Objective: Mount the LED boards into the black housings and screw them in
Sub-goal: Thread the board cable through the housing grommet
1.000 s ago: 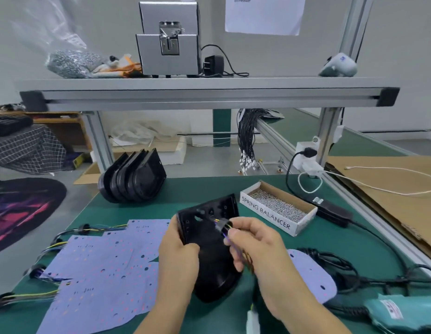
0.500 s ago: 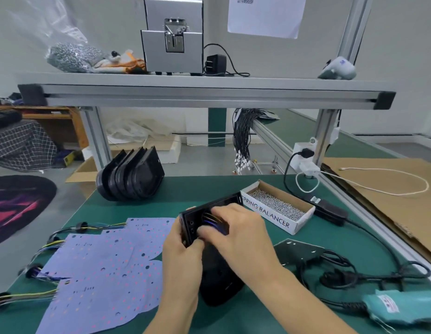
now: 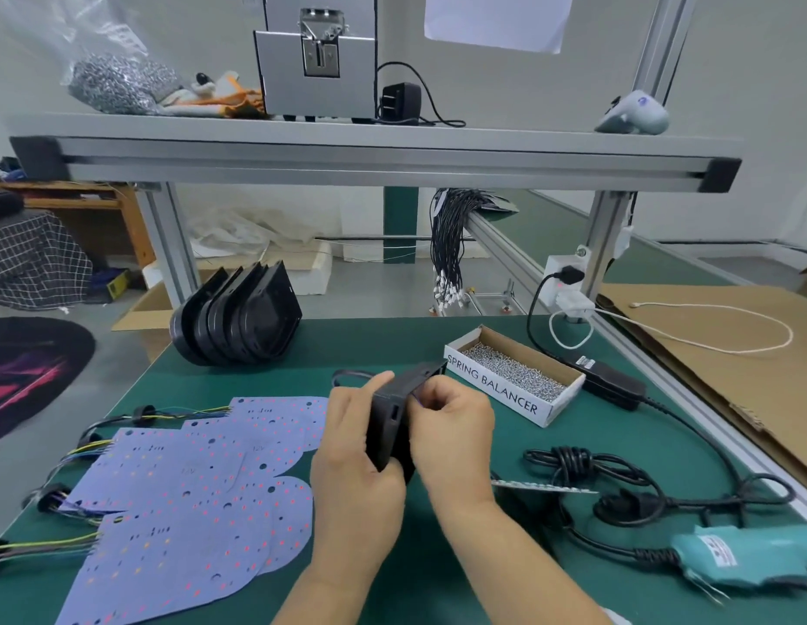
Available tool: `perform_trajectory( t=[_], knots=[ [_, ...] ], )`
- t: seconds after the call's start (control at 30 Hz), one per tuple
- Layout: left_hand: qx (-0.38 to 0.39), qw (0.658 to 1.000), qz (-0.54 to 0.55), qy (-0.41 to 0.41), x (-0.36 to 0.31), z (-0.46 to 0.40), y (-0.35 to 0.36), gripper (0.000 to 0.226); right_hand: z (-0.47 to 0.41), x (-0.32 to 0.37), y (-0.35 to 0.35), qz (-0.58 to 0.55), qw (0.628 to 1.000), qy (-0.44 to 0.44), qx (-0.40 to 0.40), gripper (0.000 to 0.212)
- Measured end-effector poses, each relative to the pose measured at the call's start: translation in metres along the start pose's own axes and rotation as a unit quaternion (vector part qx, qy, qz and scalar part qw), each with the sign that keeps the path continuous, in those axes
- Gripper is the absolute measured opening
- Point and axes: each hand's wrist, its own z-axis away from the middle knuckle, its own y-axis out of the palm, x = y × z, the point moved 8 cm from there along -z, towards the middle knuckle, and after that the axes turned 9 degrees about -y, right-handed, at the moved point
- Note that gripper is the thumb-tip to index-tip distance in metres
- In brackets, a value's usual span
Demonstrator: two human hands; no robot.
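Black plastic housing [image 3: 394, 417], head view: held on edge above the green-matted bench [image 3: 392, 349], near its middle. Left hand [image 3: 354, 448] grips the housing's near side, thumb over the top edge. Right hand [image 3: 455, 426] is curled against the housing's right side, fingers pinching at thin wires there; what they hold is too small to tell apart.

Pale violet LED boards [image 3: 185, 498], dotted red, lie overlapped flat on the bench just left of the hands, with coloured wire leads [image 3: 72, 453] trailing left.

Stack of spare black housings [image 3: 237, 322] stands on edge at the bench's far left.

Open cardboard box of small silver screws [image 3: 514, 374], lettered "SPRING BALANCER", sits just beyond and right of the right hand.

Coiled black power cable [image 3: 586, 466] lies right of the right forearm, between the hands and a teal electric screwdriver [image 3: 748, 557] at the near right edge.

Grey aluminium shelf [image 3: 379, 160] spans overhead, carrying a grey metal machine [image 3: 320, 56].
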Motion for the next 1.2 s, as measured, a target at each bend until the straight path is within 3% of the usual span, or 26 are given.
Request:
perform_trajectory(
  t=[0.13, 0.23, 0.33, 0.47, 0.53, 0.57, 0.63, 0.7, 0.73, 0.8, 0.87, 0.93, 1.03, 1.1, 1.2],
  knots=[
    [-0.004, 1.000, -0.013, 0.010, 0.001, 0.003, 0.003, 0.070, 0.012, 0.009, -0.004, 0.029, 0.998, -0.048, -0.036, 0.031],
    [-0.020, 1.000, 0.011, -0.009, 0.003, 0.002, 0.000, 0.060, 0.030, 0.018, 0.005, 0.083, 0.989, -0.106, 0.062, 0.017],
    [-0.013, 0.998, 0.049, -0.026, 0.004, -0.002, -0.003, 0.074, 0.043, 0.025, 0.012, 0.146, 0.961, -0.167, 0.163, 0.030],
    [0.015, 0.998, -0.048, 0.035, -0.005, -0.001, -0.002, 0.068, 0.038, 0.026, 0.012, 0.188, 0.942, -0.156, 0.232, 0.040],
    [0.033, 0.996, -0.066, 0.043, -0.004, 0.001, 0.000, 0.074, 0.034, 0.020, 0.008, 0.097, 0.957, -0.063, 0.265, 0.038],
    [0.038, 0.996, -0.061, 0.050, -0.005, 0.001, 0.001, 0.079, 0.033, 0.018, 0.008, 0.000, 0.961, -0.010, 0.277, 0.036],
    [0.044, 0.996, -0.032, 0.070, -0.011, 0.001, 0.004, 0.087, 0.036, 0.015, 0.006, -0.220, 0.936, 0.072, 0.266, 0.038],
    [0.059, 0.994, -0.004, 0.087, -0.018, 0.001, 0.010, 0.085, 0.042, 0.013, 0.005, -0.312, 0.916, 0.090, 0.234, 0.043],
    [0.069, 0.994, 0.005, 0.082, -0.017, 0.001, 0.012, 0.084, 0.043, 0.012, 0.005, -0.279, 0.929, 0.082, 0.227, 0.044],
    [0.092, 0.994, 0.038, 0.047, -0.007, 0.002, 0.014, 0.086, 0.038, 0.014, 0.000, -0.093, 0.968, 0.031, 0.229, 0.040],
    [0.084, 0.991, 0.107, 0.002, 0.003, 0.000, 0.007, 0.075, 0.031, 0.024, -0.001, 0.075, 0.957, -0.035, 0.277, 0.033],
    [0.050, 0.984, 0.171, -0.018, 0.005, -0.004, -0.004, 0.051, 0.029, 0.032, -0.002, 0.166, 0.923, -0.094, 0.334, 0.023],
    [0.005, 0.973, 0.226, -0.046, 0.008, -0.020, -0.017, 0.033, 0.026, 0.056, -0.016, 0.187, 0.899, -0.188, 0.350, 0.023],
    [-0.040, 0.946, 0.300, -0.119, 0.027, -0.030, -0.028, 0.030, 0.008, 0.075, -0.043, 0.156, 0.923, -0.230, 0.265, 0.024],
    [-0.014, 0.912, 0.374, -0.167, 0.038, -0.036, -0.027, 0.026, -0.031, 0.065, -0.078, 0.058, 0.977, -0.129, 0.158, 0.019]
  ],
)
